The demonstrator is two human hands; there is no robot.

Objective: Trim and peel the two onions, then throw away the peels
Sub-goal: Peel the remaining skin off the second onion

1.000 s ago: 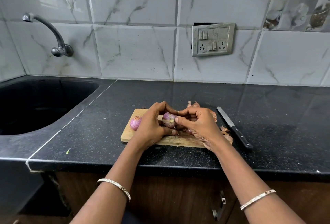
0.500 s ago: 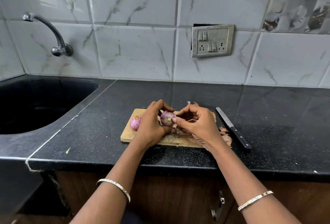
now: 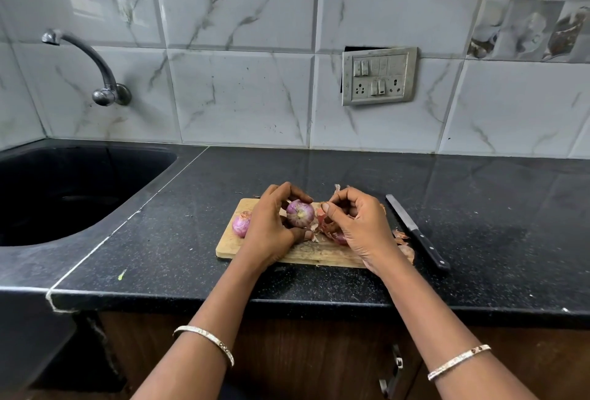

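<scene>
My left hand (image 3: 271, 230) grips a purple onion (image 3: 300, 214) over the wooden cutting board (image 3: 230, 246), its cut end facing me. My right hand (image 3: 357, 227) pinches a strip of reddish peel (image 3: 321, 216) just right of that onion, pulled off its side. A second, smaller onion (image 3: 241, 224) lies on the board's left end, partly hidden behind my left hand. Loose peels (image 3: 404, 241) lie under and to the right of my right hand.
A black-handled knife (image 3: 415, 232) lies on the dark counter right of the board. A black sink (image 3: 64, 192) with a wall tap (image 3: 95, 67) is at the left. A switch plate (image 3: 378, 75) is on the tiled wall.
My right hand has drawn a little to the right, away from the onion, taking a strip of peel with it. The left hand keeps the onion in place.
</scene>
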